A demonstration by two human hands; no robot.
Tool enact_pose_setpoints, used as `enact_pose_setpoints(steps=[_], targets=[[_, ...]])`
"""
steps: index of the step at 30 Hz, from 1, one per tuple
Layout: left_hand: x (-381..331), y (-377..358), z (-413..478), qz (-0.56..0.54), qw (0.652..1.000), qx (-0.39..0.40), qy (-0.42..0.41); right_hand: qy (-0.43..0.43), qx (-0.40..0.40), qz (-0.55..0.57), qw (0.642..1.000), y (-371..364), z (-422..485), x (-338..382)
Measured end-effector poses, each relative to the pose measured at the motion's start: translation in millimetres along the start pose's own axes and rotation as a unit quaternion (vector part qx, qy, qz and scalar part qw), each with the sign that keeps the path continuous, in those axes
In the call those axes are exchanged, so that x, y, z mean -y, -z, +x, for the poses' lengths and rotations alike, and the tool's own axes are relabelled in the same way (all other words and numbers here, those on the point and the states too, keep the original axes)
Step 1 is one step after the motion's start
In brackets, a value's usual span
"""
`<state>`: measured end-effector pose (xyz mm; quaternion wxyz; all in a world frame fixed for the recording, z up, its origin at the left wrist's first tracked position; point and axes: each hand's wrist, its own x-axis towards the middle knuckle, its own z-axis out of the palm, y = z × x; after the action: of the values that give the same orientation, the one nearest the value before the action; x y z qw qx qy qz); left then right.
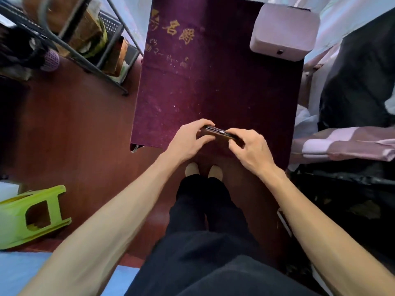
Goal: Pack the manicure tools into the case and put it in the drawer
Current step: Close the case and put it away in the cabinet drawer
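Holding the small dark case (212,131) just above the near edge of the purple-clothed table (192,86), the left hand (188,143) grips one end while the right hand (250,148) pinches the other beside a metallic clasp. No loose tools lie on the cloth, so packing looks finished, though the fingers hide whether the case is fully fastened. Stowing it is left, and no drawer is in view.

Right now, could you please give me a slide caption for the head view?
Left hand and right hand grip a slim dark case over a purple-clothed table bearing a pink box.
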<state>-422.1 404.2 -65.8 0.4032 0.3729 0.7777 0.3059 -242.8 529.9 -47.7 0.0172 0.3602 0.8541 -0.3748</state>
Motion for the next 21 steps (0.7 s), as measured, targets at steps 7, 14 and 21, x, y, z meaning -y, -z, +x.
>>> enact_pose_setpoints(steps=[7,14,21], targets=[[-14,-1,-35,-0.058,0.998,-0.020,0.016,0.040,-0.029,0.006,0.999,15,-23,14],[-28,9,-40,-0.062,0.998,-0.009,0.031,0.019,0.010,-0.029,0.999,29,-23,32],[-56,18,-76,-0.065,0.997,0.010,0.029,0.053,0.131,-0.113,0.983,33,-30,64]])
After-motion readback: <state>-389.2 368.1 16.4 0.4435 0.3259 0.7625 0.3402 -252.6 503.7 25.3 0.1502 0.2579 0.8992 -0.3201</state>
